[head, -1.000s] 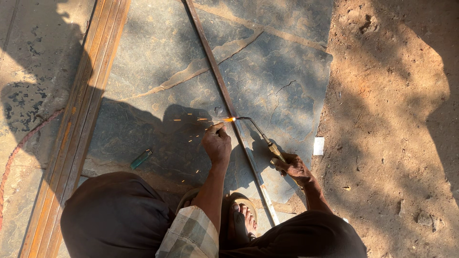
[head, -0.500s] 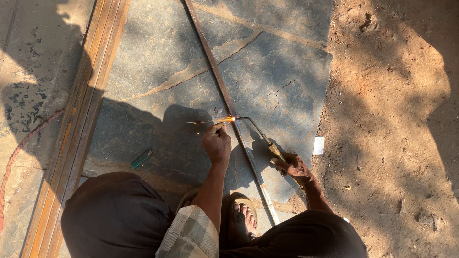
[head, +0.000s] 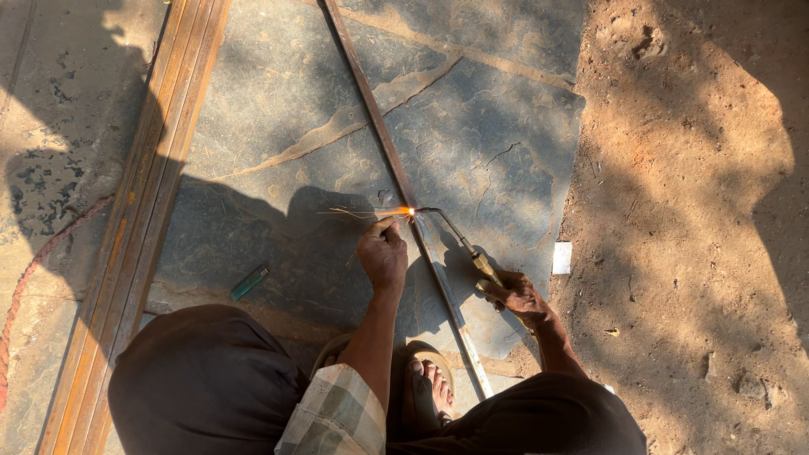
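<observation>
**Torch flame on the thin steel strip, both hands busy**

At the far left a thin red hose [head: 34, 270] curves over the cracked stone floor [head: 278, 101]. Next to it a bundle of long rusty steel bars [head: 139, 227] runs from the top to the bottom edge, and it closes that side for your left knee [head: 202, 379]. Between the bars and your arm lies a small green lighter [head: 249, 282], alone in the shadow, well apart from your hands.

Your left hand [head: 383, 253] is closed, the fingers curled around a thin rod [head: 358, 212] whose end meets the flame. A few sparks fly to the left from there. The thin steel strip [head: 379, 143] crosses the floor slanted, from the top middle down toward your sandalled foot [head: 430, 388], and the bright flame [head: 410, 211] sits right on it.

Your right hand [head: 516, 295] grips the brass handle of the torch [head: 459, 244]; its bent tip reaches the strip from the right side.

Just beside this hand, at the border of the stone, lies a small white box [head: 562, 258]. Further right is only dry earth [head: 691, 211] with small stones, with much open room.
</observation>
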Tool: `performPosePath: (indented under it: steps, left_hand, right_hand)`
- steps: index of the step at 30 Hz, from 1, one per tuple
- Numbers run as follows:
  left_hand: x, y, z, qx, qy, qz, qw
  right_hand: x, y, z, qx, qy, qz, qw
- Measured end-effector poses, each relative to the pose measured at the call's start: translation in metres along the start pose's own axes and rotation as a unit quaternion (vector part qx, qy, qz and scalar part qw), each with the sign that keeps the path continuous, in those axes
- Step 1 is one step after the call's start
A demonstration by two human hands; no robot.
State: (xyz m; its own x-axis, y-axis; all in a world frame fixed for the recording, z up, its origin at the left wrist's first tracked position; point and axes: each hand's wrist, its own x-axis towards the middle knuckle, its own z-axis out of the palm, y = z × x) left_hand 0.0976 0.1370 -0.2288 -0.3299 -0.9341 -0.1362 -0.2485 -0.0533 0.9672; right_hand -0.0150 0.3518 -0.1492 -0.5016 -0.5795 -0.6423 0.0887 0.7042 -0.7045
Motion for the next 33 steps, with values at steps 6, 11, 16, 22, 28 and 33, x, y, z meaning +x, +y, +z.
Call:
performPosePath:
  steps: [6, 11, 16, 22, 28, 33]
  left_hand:
    - [0.001, -0.007, 0.0, 0.016, 0.003, 0.001, 1.0]
    - [0.002, -0.011, 0.002, 0.011, 0.007, 0.015, 1.0]
    - [-0.001, -0.006, -0.002, -0.014, 0.009, 0.02, 1.0]
    - [-0.003, -0.007, 0.001, 0.102, 0.014, 0.047, 0.994]
    - [-0.027, -0.002, 0.017, -0.099, -0.239, -0.44, 0.86]
    - [-0.055, 0.001, 0.028, 0.204, -0.313, -0.31, 0.874]
  right_hand:
    - [-0.005, -0.013, 0.002, -0.001, -0.001, 0.004, 1.0]
    - [-0.009, -0.023, 0.004, 0.014, 0.002, 0.003, 1.0]
    - [-0.01, -0.026, 0.004, 0.025, 0.002, 0.008, 1.0]
    - [-0.014, -0.013, -0.01, 0.181, 0.063, -0.053, 0.98]
    - [-0.028, 0.013, -0.038, 0.189, 0.179, -0.037, 0.965]
    - [-0.054, 0.033, -0.046, 0.225, 0.225, -0.068, 0.945]
